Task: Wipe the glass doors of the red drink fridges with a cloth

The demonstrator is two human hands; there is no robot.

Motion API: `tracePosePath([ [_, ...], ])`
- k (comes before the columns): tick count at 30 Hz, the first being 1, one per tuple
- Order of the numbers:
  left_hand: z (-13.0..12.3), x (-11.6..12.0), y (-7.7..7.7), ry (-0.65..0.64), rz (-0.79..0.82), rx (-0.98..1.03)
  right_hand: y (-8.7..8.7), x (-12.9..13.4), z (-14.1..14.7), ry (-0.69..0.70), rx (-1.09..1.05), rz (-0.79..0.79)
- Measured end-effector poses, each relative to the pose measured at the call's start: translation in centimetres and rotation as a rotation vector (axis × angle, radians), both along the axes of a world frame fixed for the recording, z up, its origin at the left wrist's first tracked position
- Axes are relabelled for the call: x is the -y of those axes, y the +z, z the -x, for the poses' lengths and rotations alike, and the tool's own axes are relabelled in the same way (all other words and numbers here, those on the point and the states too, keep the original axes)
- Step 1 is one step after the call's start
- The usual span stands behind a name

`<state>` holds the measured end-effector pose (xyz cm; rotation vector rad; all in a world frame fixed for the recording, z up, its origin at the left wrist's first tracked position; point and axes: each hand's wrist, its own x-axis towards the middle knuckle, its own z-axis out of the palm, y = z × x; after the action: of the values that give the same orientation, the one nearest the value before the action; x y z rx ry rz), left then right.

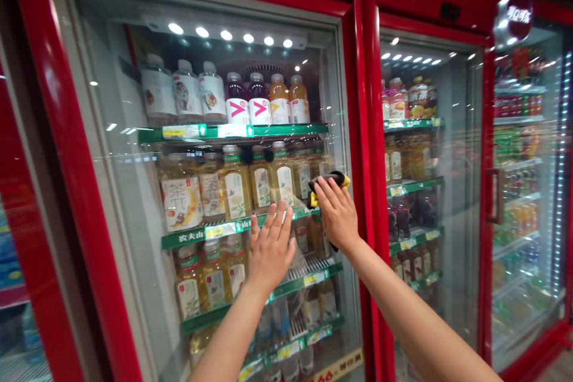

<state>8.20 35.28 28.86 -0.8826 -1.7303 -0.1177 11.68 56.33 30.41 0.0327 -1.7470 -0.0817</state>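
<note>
My left hand [272, 248] rests flat against the glass door [134, 286] of a red drinks fridge, fingers stretched out, holding nothing. Higher up and to the right, my right hand [336, 215] presses a folded black-and-yellow cloth [332, 181] near the right edge of the same glass. Its fingers lie over the cloth and hide part of it. Behind the glass, bottles of pale yellow tea [235, 185] stand on shelves with green price strips [192, 239].
The door's red frame [80, 149] runs up the left side and along the top. To the right stands a second glass door [461, 191], then another lit fridge with a red handle [495, 196]. White-labelled bottles [188, 92] fill part of the top shelf.
</note>
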Motion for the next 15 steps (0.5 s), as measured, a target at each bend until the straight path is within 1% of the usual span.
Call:
tracePosePath([
  [2, -0.2, -1.1, 0.3, -0.006, -0.002, 0.003, 1.1, -1.0, -0.2, -0.011, -0.001, 0.025],
  [3, -0.3, -1.6, 0.4, -0.007, -0.003, 0.006, 1.3, -1.5, -0.3, -0.02, -0.007, 0.052],
  [4, -0.4, -2.1, 0.5, -0.009, -0.001, 0.009, 1.2, -1.9, -0.3, -0.032, -0.013, 0.082],
  [6, -0.6, -2.8, 0.4, -0.017, 0.011, 0.012, -0.1, -2.5, -0.4, -0.053, -0.019, 0.13],
  [8, -0.6, -3.1, 0.2, -0.026, 0.02, 0.009, -1.6, -2.6, -0.3, -0.063, -0.017, 0.141],
  [9, -0.5, -3.1, 0.2, -0.03, 0.022, 0.006, -2.0, -2.6, -0.1, -0.062, -0.018, 0.139],
  [10, -0.4, -3.2, 0.3, -0.034, 0.02, 0.003, -2.0, -2.6, 0.1, -0.059, -0.021, 0.136],
  [11, -0.3, -3.2, 0.4, -0.036, 0.014, -0.002, -1.6, -2.7, 0.4, -0.056, -0.028, 0.138],
  [12, -0.2, -3.3, 0.6, -0.038, 0.006, -0.007, -0.8, -2.7, 0.6, -0.054, -0.04, 0.147],
  [15, -0.1, -3.7, 1.5, -0.042, -0.023, -0.026, 2.1, -2.7, 1.2, -0.054, -0.081, 0.187],
])
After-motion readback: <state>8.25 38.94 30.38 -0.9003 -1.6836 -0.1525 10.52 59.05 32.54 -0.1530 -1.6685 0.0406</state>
